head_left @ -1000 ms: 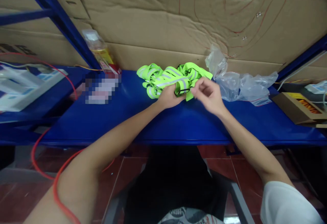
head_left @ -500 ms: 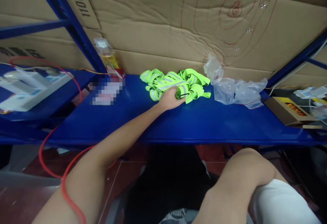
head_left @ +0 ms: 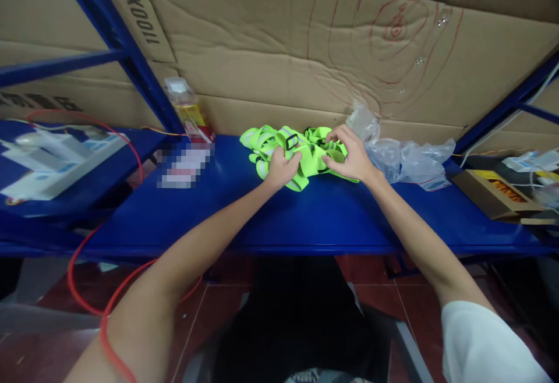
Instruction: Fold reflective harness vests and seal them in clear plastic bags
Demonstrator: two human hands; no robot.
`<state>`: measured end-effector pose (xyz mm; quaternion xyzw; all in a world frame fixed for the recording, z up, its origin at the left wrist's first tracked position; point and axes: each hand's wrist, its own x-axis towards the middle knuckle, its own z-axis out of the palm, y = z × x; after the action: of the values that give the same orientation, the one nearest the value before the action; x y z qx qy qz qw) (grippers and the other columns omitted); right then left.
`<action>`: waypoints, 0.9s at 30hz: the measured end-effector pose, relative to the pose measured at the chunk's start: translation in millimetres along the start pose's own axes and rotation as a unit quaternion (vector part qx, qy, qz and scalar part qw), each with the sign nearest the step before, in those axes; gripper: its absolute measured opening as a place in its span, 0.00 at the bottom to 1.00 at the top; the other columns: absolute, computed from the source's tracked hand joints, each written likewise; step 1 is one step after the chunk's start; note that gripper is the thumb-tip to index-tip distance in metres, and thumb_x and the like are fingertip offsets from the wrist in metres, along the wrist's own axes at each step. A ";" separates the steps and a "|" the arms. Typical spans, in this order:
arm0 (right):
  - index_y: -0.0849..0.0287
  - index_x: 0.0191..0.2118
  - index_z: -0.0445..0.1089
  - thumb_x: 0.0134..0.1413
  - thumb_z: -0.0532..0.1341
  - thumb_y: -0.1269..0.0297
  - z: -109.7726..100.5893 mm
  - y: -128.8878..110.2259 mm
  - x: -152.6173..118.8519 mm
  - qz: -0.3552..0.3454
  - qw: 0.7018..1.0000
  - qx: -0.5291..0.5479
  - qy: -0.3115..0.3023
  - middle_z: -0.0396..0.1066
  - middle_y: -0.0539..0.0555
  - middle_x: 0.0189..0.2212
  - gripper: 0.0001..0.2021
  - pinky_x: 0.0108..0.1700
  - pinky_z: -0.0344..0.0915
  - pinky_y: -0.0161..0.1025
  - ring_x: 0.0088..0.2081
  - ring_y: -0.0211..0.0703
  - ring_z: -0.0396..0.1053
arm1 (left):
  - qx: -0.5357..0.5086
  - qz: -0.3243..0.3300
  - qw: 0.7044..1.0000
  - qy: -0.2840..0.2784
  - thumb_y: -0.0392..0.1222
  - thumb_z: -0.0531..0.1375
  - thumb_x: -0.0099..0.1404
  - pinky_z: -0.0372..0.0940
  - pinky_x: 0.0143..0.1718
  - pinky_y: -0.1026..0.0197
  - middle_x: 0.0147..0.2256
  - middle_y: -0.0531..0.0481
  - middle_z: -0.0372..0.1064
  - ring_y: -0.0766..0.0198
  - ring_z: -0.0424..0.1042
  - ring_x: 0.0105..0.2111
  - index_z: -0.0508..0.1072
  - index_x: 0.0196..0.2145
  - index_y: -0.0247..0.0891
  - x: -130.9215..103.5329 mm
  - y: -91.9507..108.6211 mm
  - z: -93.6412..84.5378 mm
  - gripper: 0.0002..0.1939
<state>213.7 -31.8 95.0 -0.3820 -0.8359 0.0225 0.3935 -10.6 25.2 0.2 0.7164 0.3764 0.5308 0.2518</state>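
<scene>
A tangled heap of neon-green reflective straps (head_left: 264,138) with grey stripes lies at the back of the blue shelf (head_left: 301,220). My left hand (head_left: 283,167) is closed round one strap at the heap's front, and a black buckle (head_left: 291,141) stands up just above its thumb. Over the heap's right side is my right hand (head_left: 349,153), its fingers curved and thumb apart, at the straps. Whether its fingertips press on any strap is hard to see. More black plastic parts show among the folds.
Crumpled clear plastic bags (head_left: 406,159) lie right of the heap. An open cardboard box (head_left: 502,194) sits at the right end. A bottle (head_left: 187,109) stands back left against the cardboard wall (head_left: 244,39). A red hose (head_left: 72,278) loops down past my left arm.
My right hand has come up from my lap to the right side of the heap. My left hand has drawn slightly left, lifting a strap with its buckle.
</scene>
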 end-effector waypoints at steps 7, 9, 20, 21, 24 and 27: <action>0.59 0.55 0.79 0.44 0.80 0.34 17.6 39.9 -40.0 0.121 0.980 0.119 -0.102 0.84 0.63 0.51 0.40 0.59 0.76 0.60 0.52 0.65 0.81 | -0.268 -0.164 0.949 0.019 0.52 0.64 0.69 0.83 0.51 0.39 0.48 0.41 0.83 0.44 0.84 0.53 0.74 0.58 0.42 6.4 19.3 -3.1 0.23; 0.59 0.48 0.80 0.47 0.79 0.34 27.9 33.0 -39.5 0.180 0.953 0.231 -0.074 0.84 0.61 0.45 0.34 0.53 0.79 0.55 0.45 0.59 0.82 | -0.267 -0.129 0.955 -0.016 0.62 0.61 0.74 0.81 0.53 0.39 0.52 0.37 0.83 0.42 0.83 0.56 0.73 0.61 0.41 7.9 22.6 -6.4 0.28; 0.49 0.63 0.73 0.60 0.65 0.26 55.8 20.4 -41.0 0.226 0.894 0.368 -0.119 0.81 0.58 0.51 0.38 0.48 0.80 0.52 0.48 0.56 0.79 | -0.031 0.056 0.992 -0.112 0.70 0.73 0.63 0.75 0.64 0.42 0.60 0.33 0.79 0.41 0.80 0.61 0.74 0.63 0.37 -15.5 36.2 -11.7 0.43; 0.49 0.65 0.72 0.57 0.67 0.27 50.3 23.3 -39.3 0.235 0.885 0.386 -0.115 0.80 0.59 0.53 0.40 0.47 0.79 0.51 0.49 0.56 0.79 | -0.007 0.082 0.991 -0.105 0.68 0.74 0.64 0.75 0.63 0.42 0.58 0.34 0.80 0.42 0.80 0.59 0.74 0.62 0.37 -15.8 40.2 -12.9 0.40; 0.50 0.67 0.71 0.47 0.74 0.28 35.7 25.7 -32.2 0.201 0.883 0.416 -0.081 0.77 0.61 0.62 0.48 0.52 0.79 0.51 0.55 0.58 0.78 | 0.112 0.133 0.983 -0.055 0.64 0.74 0.65 0.75 0.61 0.42 0.55 0.36 0.78 0.42 0.78 0.58 0.73 0.61 0.39 -17.4 49.3 -13.2 0.37; 0.52 0.66 0.72 0.36 0.81 0.33 32.1 16.4 -28.1 0.147 0.903 0.400 -0.060 0.76 0.61 0.64 0.52 0.67 0.73 0.57 0.64 0.62 0.74 | 0.209 0.123 0.970 -0.006 0.69 0.78 0.58 0.76 0.56 0.42 0.57 0.36 0.73 0.38 0.77 0.57 0.68 0.64 0.40 -23.0 47.8 -8.4 0.47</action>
<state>213.4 -30.3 49.3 -0.3084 -0.7130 0.4355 0.4549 -9.1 -21.9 26.0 0.7973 0.3861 0.4629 0.0319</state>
